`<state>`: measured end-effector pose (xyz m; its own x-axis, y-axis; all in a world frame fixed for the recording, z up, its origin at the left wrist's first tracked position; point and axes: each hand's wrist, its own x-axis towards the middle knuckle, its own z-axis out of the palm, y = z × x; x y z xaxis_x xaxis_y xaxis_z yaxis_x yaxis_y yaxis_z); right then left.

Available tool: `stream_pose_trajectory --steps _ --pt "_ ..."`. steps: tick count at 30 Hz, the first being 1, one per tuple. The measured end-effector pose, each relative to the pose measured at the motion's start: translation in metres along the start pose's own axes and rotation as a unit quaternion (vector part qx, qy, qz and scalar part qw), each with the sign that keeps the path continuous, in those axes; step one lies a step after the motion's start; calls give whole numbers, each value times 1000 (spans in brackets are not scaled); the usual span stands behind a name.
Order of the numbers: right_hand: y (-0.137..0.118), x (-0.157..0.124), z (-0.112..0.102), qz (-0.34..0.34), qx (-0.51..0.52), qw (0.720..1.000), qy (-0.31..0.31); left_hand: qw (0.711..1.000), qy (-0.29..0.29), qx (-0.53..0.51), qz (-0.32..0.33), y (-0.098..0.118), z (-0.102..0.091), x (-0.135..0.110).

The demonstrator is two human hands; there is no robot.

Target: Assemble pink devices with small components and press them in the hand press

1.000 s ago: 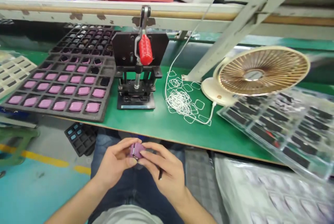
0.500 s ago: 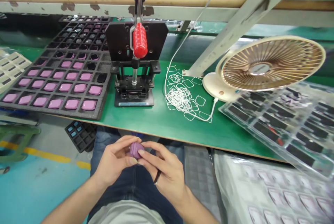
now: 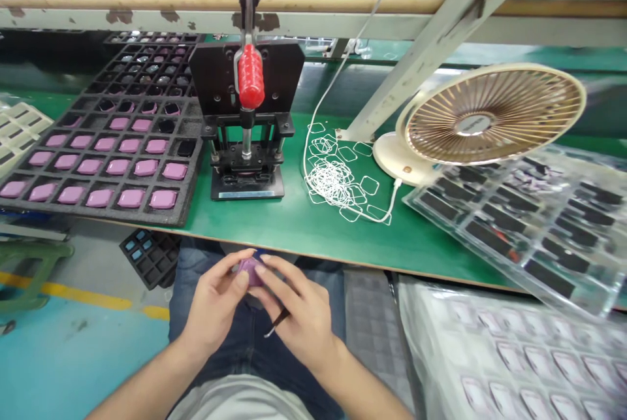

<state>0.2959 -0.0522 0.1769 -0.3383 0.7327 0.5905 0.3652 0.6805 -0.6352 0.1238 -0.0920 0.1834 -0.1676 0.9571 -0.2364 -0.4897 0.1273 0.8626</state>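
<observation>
Over my lap, just off the bench's front edge, a small purple watch case (image 3: 251, 272) is held between both hands. My left hand (image 3: 213, 306) pinches it from the left, the thumb lying across its face. My right hand (image 3: 306, 312) grips its right side with the fingertips. A thin dark tool with a light tip (image 3: 277, 323) pokes out from under the right-hand fingers; its kind is unclear. Fingers cover part of the case. On the bench, a grey foam tray (image 3: 186, 201) carries rows of similar purple cases.
A black hand press (image 3: 247, 188) with a red handle (image 3: 251, 77) stands ahead. Right of it lie a heap of white ring gaskets (image 3: 330, 181), a desk fan (image 3: 494, 116) and a clear compartment tray (image 3: 526, 230). Plastic-wrapped parts (image 3: 514, 355) are at lower right.
The purple case has turned, so its broad face shows instead of its edge. My left thumb now lies on that face. The dark tool shows a light tip. The whole view has shifted slightly.
</observation>
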Motion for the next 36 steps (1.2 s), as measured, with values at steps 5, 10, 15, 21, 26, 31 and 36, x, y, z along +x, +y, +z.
stream_pose_trajectory --steps 5,10,15,21,26,31,36 --pt "1 7 -3 111 64 986 -111 999 40 4 10 -2 -3 4" --pt "1 8 -6 52 91 981 -166 999 1 18 36 -3 -6 5" --pt "2 8 -5 52 103 977 -180 996 3 22 88 -5 -5 4" --pt "4 16 -10 211 286 921 -158 990 -33 122 57 -1 -8 3" --pt "3 24 -10 461 554 671 -174 854 -110 383 335 22 -13 14" --pt "2 32 -10 533 630 508 -248 774 -155 433 436 32 -18 19" --pt "6 35 -6 548 649 452 -272 769 -145 431 450 26 -20 18"
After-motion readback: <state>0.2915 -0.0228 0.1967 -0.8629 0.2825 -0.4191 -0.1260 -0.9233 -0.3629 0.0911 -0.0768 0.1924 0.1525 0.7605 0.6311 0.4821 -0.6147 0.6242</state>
